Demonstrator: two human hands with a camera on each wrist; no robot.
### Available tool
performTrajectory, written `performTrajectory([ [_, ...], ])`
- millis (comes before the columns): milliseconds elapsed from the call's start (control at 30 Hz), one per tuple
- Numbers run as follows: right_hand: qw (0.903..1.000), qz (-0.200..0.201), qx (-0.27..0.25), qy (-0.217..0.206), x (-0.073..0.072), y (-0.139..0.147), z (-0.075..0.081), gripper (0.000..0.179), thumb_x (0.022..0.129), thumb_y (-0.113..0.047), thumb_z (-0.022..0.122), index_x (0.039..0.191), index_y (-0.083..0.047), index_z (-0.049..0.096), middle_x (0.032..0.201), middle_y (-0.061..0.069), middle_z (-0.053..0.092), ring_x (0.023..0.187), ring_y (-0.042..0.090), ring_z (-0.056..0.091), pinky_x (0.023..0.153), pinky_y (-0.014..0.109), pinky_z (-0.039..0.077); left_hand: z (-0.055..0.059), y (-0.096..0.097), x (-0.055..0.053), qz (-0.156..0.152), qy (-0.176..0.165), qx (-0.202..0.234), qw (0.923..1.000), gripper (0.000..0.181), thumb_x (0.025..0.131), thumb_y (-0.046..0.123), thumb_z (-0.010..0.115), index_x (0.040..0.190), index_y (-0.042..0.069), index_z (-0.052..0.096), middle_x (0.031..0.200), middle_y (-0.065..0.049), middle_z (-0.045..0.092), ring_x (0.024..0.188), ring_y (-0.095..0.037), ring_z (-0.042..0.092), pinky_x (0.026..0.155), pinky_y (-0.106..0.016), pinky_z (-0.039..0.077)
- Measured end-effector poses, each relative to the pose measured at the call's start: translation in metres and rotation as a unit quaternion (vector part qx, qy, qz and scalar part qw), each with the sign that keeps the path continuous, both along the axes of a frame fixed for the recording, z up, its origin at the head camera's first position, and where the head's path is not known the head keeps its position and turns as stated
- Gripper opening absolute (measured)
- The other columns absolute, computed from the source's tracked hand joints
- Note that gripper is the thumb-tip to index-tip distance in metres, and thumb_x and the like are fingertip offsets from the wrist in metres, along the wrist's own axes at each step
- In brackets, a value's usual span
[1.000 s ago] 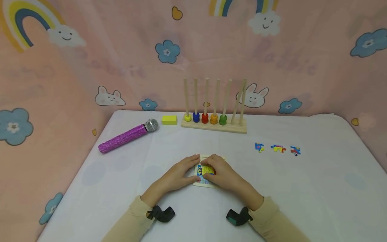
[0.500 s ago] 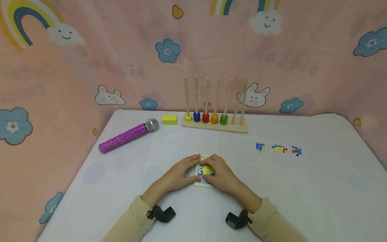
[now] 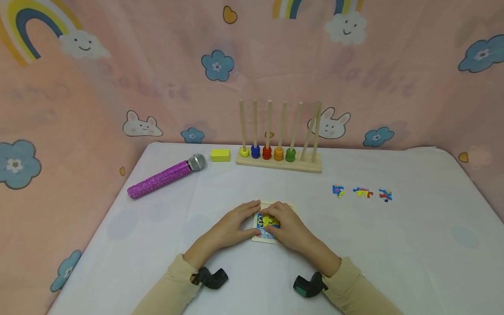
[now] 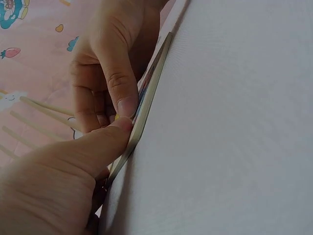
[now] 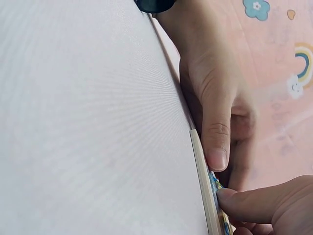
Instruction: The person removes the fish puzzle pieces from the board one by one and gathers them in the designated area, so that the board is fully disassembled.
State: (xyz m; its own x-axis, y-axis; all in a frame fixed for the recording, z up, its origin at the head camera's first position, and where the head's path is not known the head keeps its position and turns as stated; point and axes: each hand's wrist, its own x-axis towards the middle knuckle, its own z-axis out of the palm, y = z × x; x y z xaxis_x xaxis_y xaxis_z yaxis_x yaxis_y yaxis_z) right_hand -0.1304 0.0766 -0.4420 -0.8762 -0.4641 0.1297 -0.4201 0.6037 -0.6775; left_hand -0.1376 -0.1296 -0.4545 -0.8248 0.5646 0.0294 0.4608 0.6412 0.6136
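Observation:
A small wooden-framed jigsaw puzzle board (image 3: 257, 239) with a blue and yellow picture lies flat in front of me. My left hand (image 3: 232, 225) holds it at the left, fingers at the far corner and thumb (image 4: 117, 129) on its near part. From the other side, my right hand (image 3: 293, 225) pinches a yellow puzzle piece (image 3: 271, 220) over the picture between thumb and index finger. The right wrist view has the right thumb (image 5: 232, 198) against the pieces at the board's surface. My right hand hides much of the board's right half.
Three loose puzzle pieces lie in a row to the right, one of them yellow and red (image 3: 363, 193). At the back stand a wooden peg rack (image 3: 279, 164) with coloured beads and a yellow block (image 3: 220, 155). A purple glittery microphone (image 3: 161, 178) lies at the left.
The right hand shifts very slightly over the board, and the yellow piece shows a little differently between its fingers. The left hand and the loose pieces stay put.

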Motion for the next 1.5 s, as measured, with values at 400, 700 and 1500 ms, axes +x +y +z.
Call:
performTrajectory([
  [400,0.9998,0.0,-0.008,0.019,-0.002,0.005,0.002,0.036,0.08,-0.008,0.074,0.114,-0.007,0.066,0.106,0.003,0.063,0.1,0.018,0.055,0.086,0.038,0.05,0.001,0.001,0.001,-0.004,0.009,0.0,1.0,0.068,0.086,0.037,0.069,0.143,0.008,0.043,0.152,0.0,0.036,0.141,-0.021,0.032,0.115,-0.041,0.03],
  [700,0.9994,0.008,-0.024,-0.024,-0.008,0.015,0.013,0.035,0.083,-0.01,0.072,0.117,-0.011,0.063,0.111,0.0,0.061,0.101,0.016,0.055,0.087,0.036,0.051,0.0,0.0,0.0,-0.005,0.006,0.004,1.0,0.068,0.087,0.037,0.068,0.143,0.007,0.042,0.153,-0.001,0.035,0.141,-0.022,0.031,0.115,-0.042,0.029],
  [1500,0.9949,-0.074,0.0,-0.069,-0.006,0.11,0.017,0.033,0.089,-0.011,0.063,0.122,-0.01,0.06,0.123,0.007,0.057,0.114,0.025,0.05,0.098,0.051,0.046,0.0,0.0,0.001,-0.003,0.011,-0.003,0.9999,0.069,0.086,0.037,0.069,0.142,0.007,0.043,0.153,-0.001,0.035,0.141,-0.019,0.031,0.116,-0.039,0.029],
])
